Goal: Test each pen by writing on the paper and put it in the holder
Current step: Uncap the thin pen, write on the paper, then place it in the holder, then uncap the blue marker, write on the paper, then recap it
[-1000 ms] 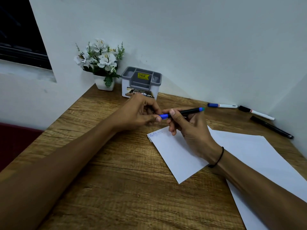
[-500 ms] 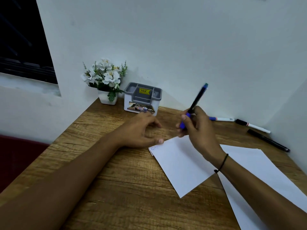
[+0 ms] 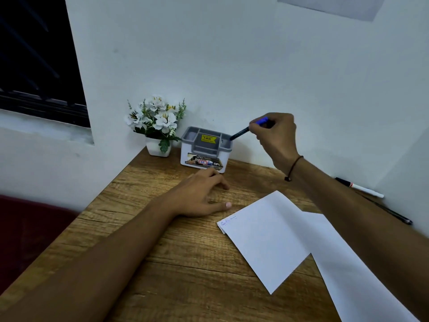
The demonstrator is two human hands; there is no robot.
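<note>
Bare forearms; a thin dark cord bracelet (image 3: 293,168) circles the right wrist.

Grained wood desk (image 3: 185,263), matt paper (image 3: 267,240), plastic holder (image 3: 205,156)

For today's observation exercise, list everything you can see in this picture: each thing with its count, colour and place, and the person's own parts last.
pen in hand: 1, black with blue end, tip at the holder's right rim
holder: 1, grey top on white body with yellow sticker, back of desk by the wall
paper sheets: 2, white, right half of desk; blue scribble on the front sheet's near-left corner
marker: 1, white with black cap, far right by the wall
dark pen: 1, black, far right, just nearer than the marker
flower pot: 1, white flowers in white pot, left of the holder
desk: 1, brown wood
window: 1, dark, upper left
left hand: empty, resting on the desk
right hand: holding the pen; dark wristband
</note>
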